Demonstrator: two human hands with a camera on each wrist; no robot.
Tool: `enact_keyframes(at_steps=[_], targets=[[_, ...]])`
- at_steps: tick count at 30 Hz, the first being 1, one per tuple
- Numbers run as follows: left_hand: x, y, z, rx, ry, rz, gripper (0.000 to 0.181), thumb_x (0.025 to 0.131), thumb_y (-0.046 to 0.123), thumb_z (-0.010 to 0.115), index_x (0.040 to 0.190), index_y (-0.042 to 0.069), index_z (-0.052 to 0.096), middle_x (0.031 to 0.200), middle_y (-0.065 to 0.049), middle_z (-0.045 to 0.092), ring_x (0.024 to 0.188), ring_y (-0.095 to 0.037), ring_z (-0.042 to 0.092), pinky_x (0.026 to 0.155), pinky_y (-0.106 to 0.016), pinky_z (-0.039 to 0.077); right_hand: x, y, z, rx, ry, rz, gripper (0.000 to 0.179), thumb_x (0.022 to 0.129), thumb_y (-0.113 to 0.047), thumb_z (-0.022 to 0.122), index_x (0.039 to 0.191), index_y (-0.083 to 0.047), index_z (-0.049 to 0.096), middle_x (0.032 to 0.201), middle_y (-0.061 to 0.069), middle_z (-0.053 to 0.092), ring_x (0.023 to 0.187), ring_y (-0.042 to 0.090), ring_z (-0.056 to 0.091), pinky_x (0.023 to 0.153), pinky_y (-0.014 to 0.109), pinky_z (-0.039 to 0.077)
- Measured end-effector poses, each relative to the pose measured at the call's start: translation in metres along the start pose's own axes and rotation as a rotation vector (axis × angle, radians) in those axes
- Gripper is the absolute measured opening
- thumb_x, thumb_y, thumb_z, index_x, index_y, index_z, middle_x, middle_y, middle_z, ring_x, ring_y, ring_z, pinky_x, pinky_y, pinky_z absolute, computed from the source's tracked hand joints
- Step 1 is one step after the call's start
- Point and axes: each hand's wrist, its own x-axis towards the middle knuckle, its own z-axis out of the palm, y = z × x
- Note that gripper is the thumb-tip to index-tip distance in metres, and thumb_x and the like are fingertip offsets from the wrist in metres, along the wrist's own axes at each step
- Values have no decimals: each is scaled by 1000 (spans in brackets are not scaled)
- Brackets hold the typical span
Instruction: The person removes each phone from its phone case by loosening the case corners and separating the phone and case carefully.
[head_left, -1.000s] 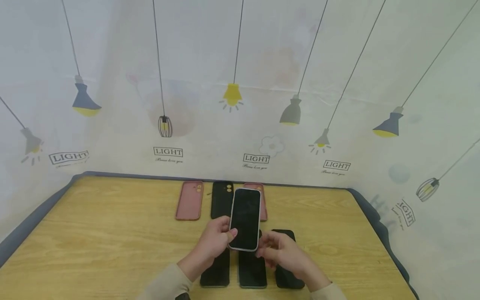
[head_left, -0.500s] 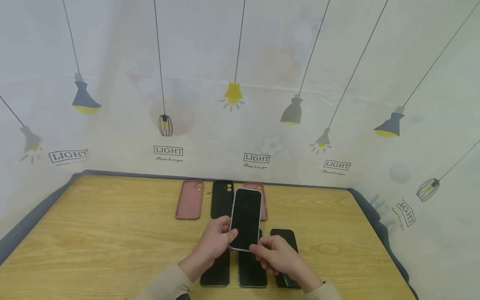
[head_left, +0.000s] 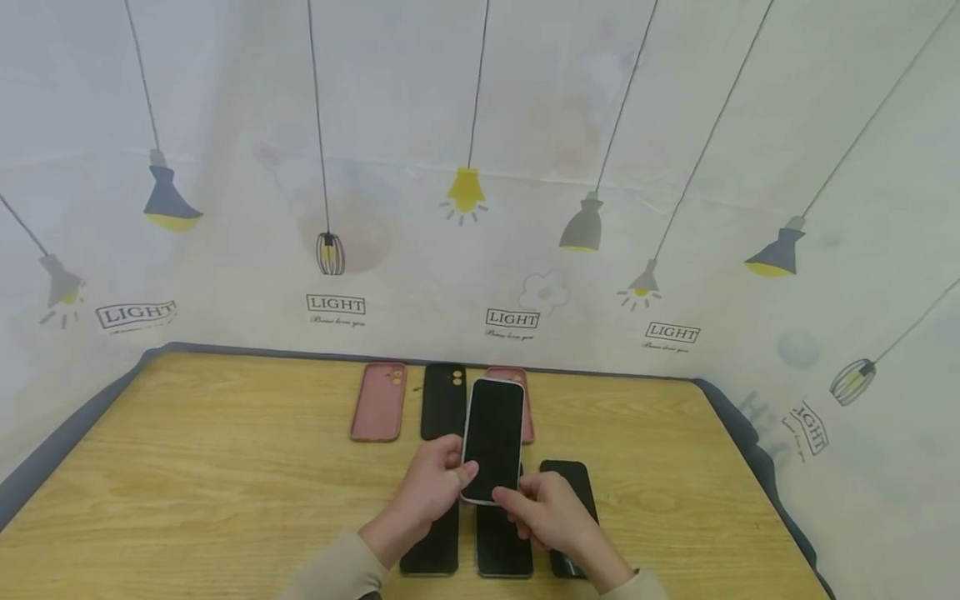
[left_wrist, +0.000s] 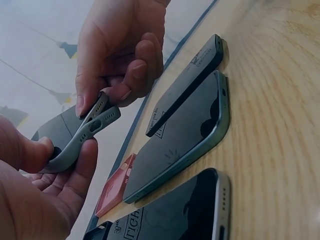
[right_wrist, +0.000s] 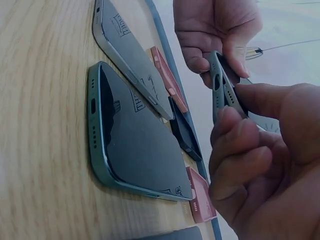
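Note:
A dark-screened phone (head_left: 493, 433) is held raised above the table with a grey-green phone case (left_wrist: 82, 142) around its back and sides. At the bottom edge, a wedge-shaped gap shows between phone and case towards the right corner. My left hand (head_left: 429, 483) grips phone and case along the left side, thumb on the front, fingers underneath. With thumb and fingers, my right hand (head_left: 555, 512) pinches the phone's lower right corner, thumb on the screen. In the right wrist view the case's cutout edge (right_wrist: 217, 95) stands apart from the phone there.
Three more dark phones lie below the hands: a left phone (head_left: 431, 542), a middle phone (head_left: 504, 546) and a right phone (head_left: 570, 483). Behind them are a pink case (head_left: 378, 402), a black case (head_left: 444, 402) and a partly hidden pink case (head_left: 528, 417), near the wooden table's (head_left: 225, 450) back edge.
My right hand has shifted left from the phone's right edge, bringing its thumb onto the lower right corner of the screen. The left hand's grip stays nearly the same.

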Motion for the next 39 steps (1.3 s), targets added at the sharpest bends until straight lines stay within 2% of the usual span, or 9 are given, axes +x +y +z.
enact_keyframes(at_steps=[7, 14, 19, 24, 29, 32, 39], targets=[[1, 0, 0, -27, -7, 29, 12, 99, -2, 62, 106, -12, 62, 91, -23, 75, 59, -20, 68, 60, -42, 60, 0, 1, 0, 113, 56, 56, 47, 99, -32, 71, 75, 7, 61, 54, 0, 54, 41, 8, 42, 41, 21, 34], [2, 0, -1, 1, -24, -4, 13, 100, 0, 63, 106, -11, 63, 91, -21, 76, 59, -20, 68, 62, -44, 61, 0, 4, -1, 140, 89, 84, 46, 98, -31, 72, 78, 10, 63, 53, -1, 55, 41, 8, 44, 40, 21, 34], [3, 0, 0, -3, -36, 7, 13, 99, -1, 65, 106, -12, 64, 91, -23, 76, 58, -24, 69, 62, -48, 62, -1, 4, -2, 184, 104, 72, 44, 97, -27, 72, 80, 12, 64, 54, -1, 56, 41, 8, 45, 40, 22, 36], [5, 0, 0, 16, -47, 13, 14, 98, 0, 66, 106, -11, 64, 91, -22, 76, 60, -27, 71, 62, -46, 62, -3, 4, -3, 230, 122, 31, 38, 96, -20, 73, 83, 14, 65, 60, 1, 63, 46, 8, 50, 44, 21, 41], [7, 0, -1, 46, -60, -3, 17, 98, 3, 68, 108, -10, 65, 93, -20, 77, 64, -25, 72, 63, -44, 63, -3, 3, -3, 266, 141, 18, 31, 95, -16, 74, 83, 11, 64, 65, 2, 66, 49, 9, 54, 46, 21, 46], [8, 1, -2, 56, -75, -16, 19, 98, 4, 69, 111, -10, 65, 94, -19, 77, 65, -26, 74, 65, -43, 63, -3, 3, -4, 323, 134, 29, 27, 96, -16, 73, 84, 7, 64, 67, 2, 67, 50, 9, 55, 47, 21, 48], [6, 6, -3, -2, -123, -47, 24, 103, 1, 59, 121, -16, 60, 102, -25, 75, 78, -28, 75, 69, -46, 64, -4, 8, -11, 476, 124, 35, 21, 100, -15, 68, 85, 0, 66, 69, 1, 65, 53, 9, 56, 50, 22, 49]])
